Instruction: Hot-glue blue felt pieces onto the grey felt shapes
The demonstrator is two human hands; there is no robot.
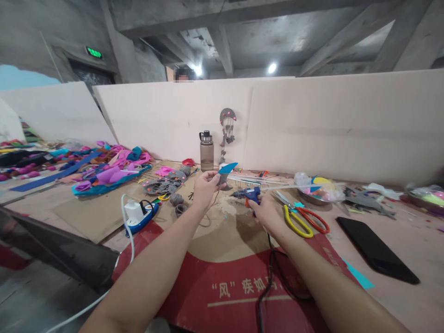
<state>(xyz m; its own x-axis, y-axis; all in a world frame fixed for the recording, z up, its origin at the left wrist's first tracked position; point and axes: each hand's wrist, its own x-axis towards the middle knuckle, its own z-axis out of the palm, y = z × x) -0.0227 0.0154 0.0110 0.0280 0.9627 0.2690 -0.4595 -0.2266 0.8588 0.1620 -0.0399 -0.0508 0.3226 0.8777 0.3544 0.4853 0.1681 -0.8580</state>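
Head view, left grip (205,188) pinching cutout (228,168), right grip (266,212) clasping gun (253,193)

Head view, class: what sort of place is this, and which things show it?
Probably a craft workshop: the right hand holds a corded hot-glue gun, scissors with yellow and red handles lie nearby, and colourful fabric-like pieces are heaped at the left.

The left hand (205,187) holds up a small flat blue pointed piece (228,168), and the right hand (265,209) grips a blue glue gun (253,193), whose nozzle is directed toward the left hand. Beside the right forearm lie metal scissors with yellow and red handles (301,223), and farther right a black rectangular phone (377,250). Behind the left hand stands a translucent brownish bottle with black lid (207,156).
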